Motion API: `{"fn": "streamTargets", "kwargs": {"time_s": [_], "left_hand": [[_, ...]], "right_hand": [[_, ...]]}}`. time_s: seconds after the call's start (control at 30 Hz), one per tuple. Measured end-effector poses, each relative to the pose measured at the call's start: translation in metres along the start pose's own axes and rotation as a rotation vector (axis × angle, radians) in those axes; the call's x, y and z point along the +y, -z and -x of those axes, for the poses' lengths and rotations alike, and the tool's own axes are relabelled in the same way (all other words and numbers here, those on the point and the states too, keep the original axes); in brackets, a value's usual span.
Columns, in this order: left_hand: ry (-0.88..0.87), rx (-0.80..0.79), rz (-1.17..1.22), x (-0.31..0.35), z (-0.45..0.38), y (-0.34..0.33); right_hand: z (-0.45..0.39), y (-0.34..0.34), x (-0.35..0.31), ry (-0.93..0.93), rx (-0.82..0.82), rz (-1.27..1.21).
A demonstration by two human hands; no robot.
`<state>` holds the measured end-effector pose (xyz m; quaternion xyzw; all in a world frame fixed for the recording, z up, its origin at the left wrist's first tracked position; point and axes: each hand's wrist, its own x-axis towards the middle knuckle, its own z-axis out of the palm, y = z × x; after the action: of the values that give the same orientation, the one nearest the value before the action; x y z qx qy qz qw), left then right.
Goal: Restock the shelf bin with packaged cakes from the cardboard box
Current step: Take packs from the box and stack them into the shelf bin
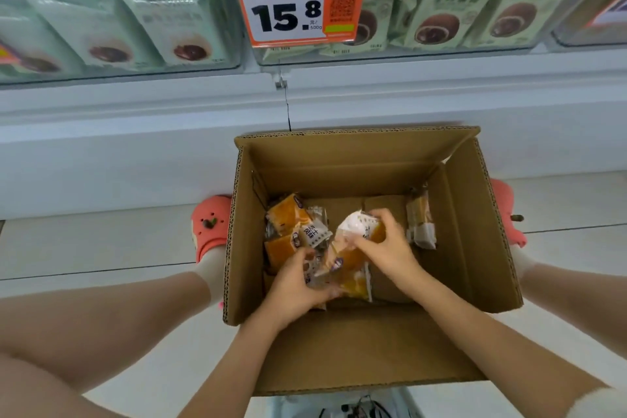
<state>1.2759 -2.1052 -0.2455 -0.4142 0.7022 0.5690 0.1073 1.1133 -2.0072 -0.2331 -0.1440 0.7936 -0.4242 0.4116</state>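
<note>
Cakes (291, 227) in box (475, 231) — shelf bin (424, 54) behind, above.

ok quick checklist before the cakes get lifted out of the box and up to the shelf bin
1. Left hand grips packaged cakes: ok, fingers curl round the lower wrappers.
2. Right hand has hold of the same bunch: ok, it pinches the top pack.
3. Bunch secure for lifting: cannot tell; the packs overlap loosely between the hands.
4. Cardboard box open, way up unobstructed: ok, flaps are folded out.
5. Stock left behind: ok, more packs lie at the left and one leans on the right wall.
6. Room in the target shelf bin: cannot tell; the bins in view hold green packs of another product.
</note>
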Motion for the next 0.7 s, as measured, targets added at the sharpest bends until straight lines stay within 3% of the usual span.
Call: {"fn": "streamTargets", "kwargs": {"time_s": [0.07,0.13,0.23,0.33,0.4,0.5,0.63,0.7], "left_hand": [[-0.042,0.04,0.081,0.009,0.003,0.002],[-0.081,0.053,0.173,0.019,0.004,0.007],[-0.108,-0.01,0.344,0.039,0.012,0.013],[-0.098,-0.065,0.488,0.057,0.022,0.012],[-0.099,-0.012,0.483,0.068,0.032,0.011],[-0.13,0.046,0.475,0.079,0.043,0.011],[-0.065,0.091,0.568,0.102,0.052,0.008],[-0.085,0.217,0.63,0.112,0.056,0.008]], "right_hand": [[0.011,-0.003,-0.013,-0.207,-0.033,-0.454],[0.023,0.004,-0.02,-0.341,-0.162,-0.698],[0.037,0.023,-0.025,-0.365,-0.248,-0.623],[0.047,0.037,-0.031,-0.388,-0.218,-0.441],[0.055,0.045,-0.037,-0.396,-0.171,-0.256],[0.067,0.051,-0.05,-0.28,-0.067,-0.255],[0.08,0.052,-0.062,0.016,0.155,-0.221],[0.086,0.052,-0.067,0.087,0.203,-0.253]]}}
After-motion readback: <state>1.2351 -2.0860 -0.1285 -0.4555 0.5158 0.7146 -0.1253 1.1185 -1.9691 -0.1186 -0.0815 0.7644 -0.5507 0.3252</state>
